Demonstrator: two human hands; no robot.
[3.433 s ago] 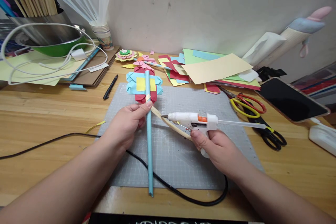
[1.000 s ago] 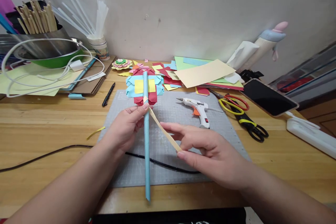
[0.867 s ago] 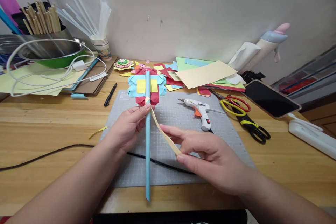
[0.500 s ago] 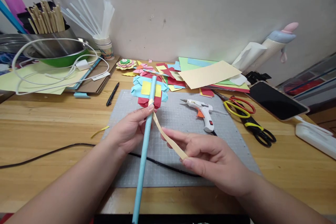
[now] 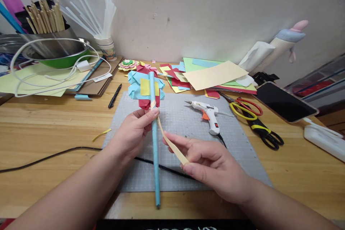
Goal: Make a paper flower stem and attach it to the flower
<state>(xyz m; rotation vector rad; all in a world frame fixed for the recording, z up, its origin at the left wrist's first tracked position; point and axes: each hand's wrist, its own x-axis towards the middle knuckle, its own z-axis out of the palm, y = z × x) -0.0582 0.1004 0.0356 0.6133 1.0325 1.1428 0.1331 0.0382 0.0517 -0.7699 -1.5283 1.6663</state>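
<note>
A light-blue rolled paper stick (image 5: 155, 158) stands tilted over the grey cutting mat (image 5: 215, 165). Its upper end lies against a folded paper flower (image 5: 133, 84) of blue and red paper, with a yellow square (image 5: 146, 87) behind the stick. My left hand (image 5: 137, 125) is closed around the stick just below the flower, thumb pressed on it. From under that thumb a cream paper strip (image 5: 172, 147) runs down to the right, partly wound around the stick. My right hand (image 5: 207, 165) pinches the strip's free end between thumb and fingers.
A white glue gun (image 5: 206, 111) lies on the mat, its black cord crossing below my hands. To the right are scissors (image 5: 266, 134) and a phone (image 5: 285, 102). Coloured paper (image 5: 215, 75) is piled at the back. A black pen (image 5: 115, 96) lies left.
The stick has turned in my left hand: its lower end has swung right and up into view, while the flower has shifted left. My right hand has moved slightly left with the strip.
</note>
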